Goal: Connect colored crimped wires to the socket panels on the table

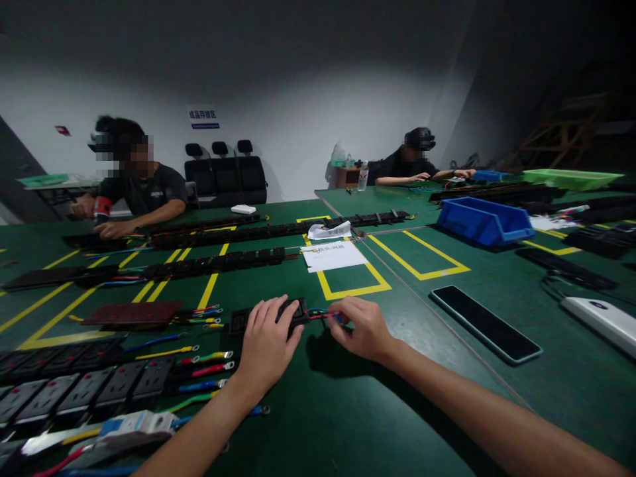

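Observation:
My left hand (268, 341) lies over a small black socket module (293, 313) on the green table, fingers curled round it. My right hand (362, 326) is just to its right, pinching the coloured wires (322, 313) that come out of the module's end. A second black module (239, 320) sits directly left of my left hand. More coloured wires with ring terminals (203, 361) lie to the left.
Socket strips (79, 391) fill the near left, long black strips (213, 262) the middle. A white paper (334, 256) lies ahead, a phone (484, 323) and a white device (603, 319) to the right, a blue bin (481, 222) beyond. Two other people sit at the far tables.

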Demonstrator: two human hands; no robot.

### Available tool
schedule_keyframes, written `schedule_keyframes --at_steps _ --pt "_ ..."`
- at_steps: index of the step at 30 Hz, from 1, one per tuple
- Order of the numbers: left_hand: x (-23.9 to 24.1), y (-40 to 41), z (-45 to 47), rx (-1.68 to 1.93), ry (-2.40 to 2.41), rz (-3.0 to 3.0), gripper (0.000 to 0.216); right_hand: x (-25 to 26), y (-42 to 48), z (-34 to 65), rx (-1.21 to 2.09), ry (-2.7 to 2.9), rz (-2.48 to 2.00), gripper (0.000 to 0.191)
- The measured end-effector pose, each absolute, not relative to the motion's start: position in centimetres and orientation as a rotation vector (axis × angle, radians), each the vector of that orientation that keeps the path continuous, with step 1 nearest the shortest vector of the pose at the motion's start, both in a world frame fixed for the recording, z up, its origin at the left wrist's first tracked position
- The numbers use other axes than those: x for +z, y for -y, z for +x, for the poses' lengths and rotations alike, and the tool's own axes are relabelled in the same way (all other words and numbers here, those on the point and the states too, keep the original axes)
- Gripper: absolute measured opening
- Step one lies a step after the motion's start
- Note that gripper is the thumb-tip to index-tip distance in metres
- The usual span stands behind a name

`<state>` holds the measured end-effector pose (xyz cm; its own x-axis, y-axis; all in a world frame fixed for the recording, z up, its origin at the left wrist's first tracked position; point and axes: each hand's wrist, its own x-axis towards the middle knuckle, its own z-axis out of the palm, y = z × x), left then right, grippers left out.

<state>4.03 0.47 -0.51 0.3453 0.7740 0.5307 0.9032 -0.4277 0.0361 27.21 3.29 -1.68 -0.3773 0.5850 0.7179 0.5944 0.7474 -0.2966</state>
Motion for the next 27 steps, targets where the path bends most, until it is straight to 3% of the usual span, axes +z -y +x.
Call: schedule_keyframes --at_steps 10,16,27 --pt "-0.6 -0.5 3.9 -0.692 1.515 -2.376 0.042 -1.4 -4.9 28.6 0.121 1.526 -1.141 0.034" --pt "-0.6 -0.3 4.0 -0.710 1.521 -2.365 0.042 -1.6 -4.7 28.3 0.112 1.656 -1.100 0.042" --pt "-0.5 -0.2 4.1 -0.710 1.535 -2.360 0.043 -2.7 -4.0 27.3 -0.085 2.131 -0.899 0.035"
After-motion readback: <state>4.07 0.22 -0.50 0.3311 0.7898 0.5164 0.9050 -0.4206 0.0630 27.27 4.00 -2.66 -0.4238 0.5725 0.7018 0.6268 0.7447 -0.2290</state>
